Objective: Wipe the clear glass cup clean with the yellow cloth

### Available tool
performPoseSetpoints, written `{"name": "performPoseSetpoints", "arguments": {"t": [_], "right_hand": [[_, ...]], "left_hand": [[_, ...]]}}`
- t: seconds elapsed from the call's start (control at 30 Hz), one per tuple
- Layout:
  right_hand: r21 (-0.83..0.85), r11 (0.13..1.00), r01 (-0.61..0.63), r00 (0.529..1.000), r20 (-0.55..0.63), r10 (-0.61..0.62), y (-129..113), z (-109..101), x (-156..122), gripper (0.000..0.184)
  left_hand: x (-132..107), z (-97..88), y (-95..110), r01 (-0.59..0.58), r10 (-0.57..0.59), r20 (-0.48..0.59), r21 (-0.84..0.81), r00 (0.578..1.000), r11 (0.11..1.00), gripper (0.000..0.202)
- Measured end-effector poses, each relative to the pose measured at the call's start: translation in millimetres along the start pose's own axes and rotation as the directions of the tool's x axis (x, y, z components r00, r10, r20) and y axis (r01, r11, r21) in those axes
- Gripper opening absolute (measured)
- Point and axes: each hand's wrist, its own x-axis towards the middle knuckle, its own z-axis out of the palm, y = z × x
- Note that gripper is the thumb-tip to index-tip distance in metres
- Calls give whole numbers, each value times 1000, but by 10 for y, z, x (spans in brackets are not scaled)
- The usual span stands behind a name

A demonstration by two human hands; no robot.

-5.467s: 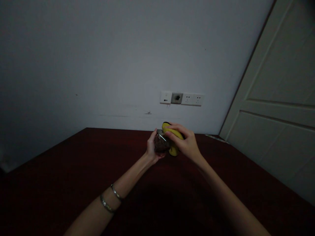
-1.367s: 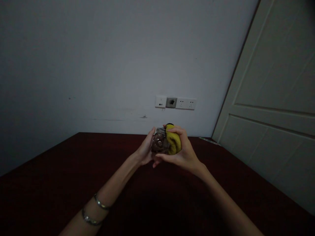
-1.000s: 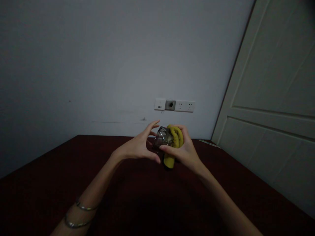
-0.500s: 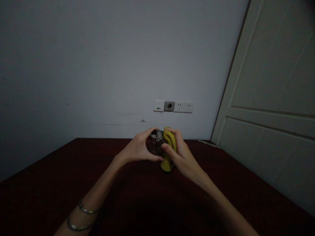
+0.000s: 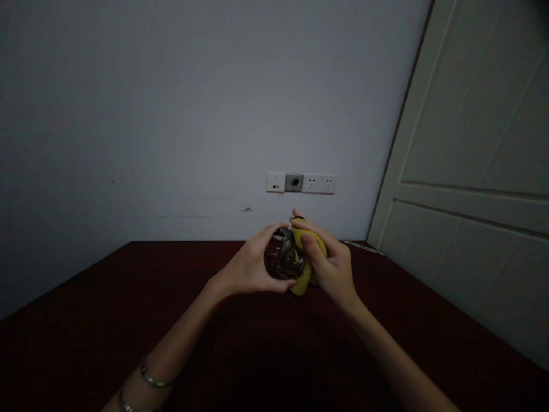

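Observation:
My left hand [image 5: 251, 269] is curled around a small clear faceted glass [image 5: 283, 260], held in the air above the dark red table [image 5: 128, 320]. Its thumb lies under the glass and its fingers over the top. My right hand [image 5: 330, 266] grips a yellow cloth [image 5: 302, 280] and presses it against the right side of the glass. Part of the cloth hangs below my right thumb. Two metal bangles [image 5: 148, 380] sit on my left forearm.
A plain wall stands behind the table with a row of sockets [image 5: 301, 183]. A white panelled door [image 5: 472, 171] fills the right side. A thin flat item [image 5: 362, 247] lies at the table's far right edge. The room is dim.
My left hand let go with spread fingers a second ago and has closed on the glass again. The right hand has shifted the cloth around the glass's right side.

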Motion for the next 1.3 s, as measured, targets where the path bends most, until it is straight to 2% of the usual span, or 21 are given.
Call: {"name": "performPoseSetpoints", "arguments": {"t": [0.03,0.1,0.2,0.27,0.33,0.4,0.43,0.5,0.57,0.63,0.7,0.77,0.83,0.9,0.97,1.03,1.07,1.13,1.2,1.3], "right_hand": [[-9,1000,5,1000,6,-5,-2,0,0,24],[-70,991,118,992,53,-114,4,-18,-8,30],[-148,914,379,914,212,-345,32,-51,-30,44],[-148,884,444,879,262,-398,49,-51,-40,47],[-135,923,359,922,207,-328,53,-29,-39,42],[-97,981,170,982,94,-161,42,1,-24,33],[-67,995,68,997,48,-64,33,15,-13,31],[-8,995,-97,995,5,97,15,32,11,32],[9,984,-177,984,8,177,4,33,24,37],[-37,990,-139,989,38,141,7,21,19,39],[-113,993,17,995,102,-5,24,1,-1,41],[-158,965,210,965,191,-179,48,-18,-23,45],[-159,937,310,931,252,-265,63,-25,-35,50],[-153,955,253,951,219,-216,61,-16,-30,47],[-135,988,72,991,120,-55,42,3,-14,41],[-99,990,-102,993,48,107,19,16,4,37],[-88,986,-145,988,38,149,11,17,10,36],[-100,989,-105,992,62,111,8,7,12,37],[-130,990,46,990,136,-28,19,-14,2,41],[-132,963,233,947,256,-194,41,-39,-16,47]], "left_hand": [[1,5,-5,-1,1,0,-2,1000,1000,83],[3,14,-34,1,-1,-7,0,1000,1000,81],[0,27,-96,2,-2,-12,-14,1000,1000,82],[-3,32,-120,-3,3,-16,-19,1000,1000,84],[-3,30,-115,-10,10,-25,-1,1000,1000,82],[-1,21,-87,-14,14,-15,31,1000,999,80],[2,16,-70,-18,18,-5,47,1000,999,79],[6,7,-45,-26,26,10,82,1000,996,79],[7,5,-38,-19,18,7,112,1000,994,78],[3,10,-49,9,-9,-2,121,1000,993,78],[-4,18,-68,45,-44,-16,113,999,993,78],[-13,24,-83,80,-77,-30,94,997,992,78],[-19,26,-89,116,-114,-38,73,993,991,78],[-20,24,-81,159,-156,-47,67,987,985,75],[-16,22,-62,193,-189,-56,83,980,978,73],[-13,23,-40,213,-207,-63,104,976,972,74],[-13,25,-30,218,-212,-63,113,975,969,73],[-17,32,-22,227,-221,-65,125,973,966,70],[-27,38,-26,235,-227,-71,130,971,963,68],[-35,34,-32,237,-227,-87,121,970,964,73]]}}
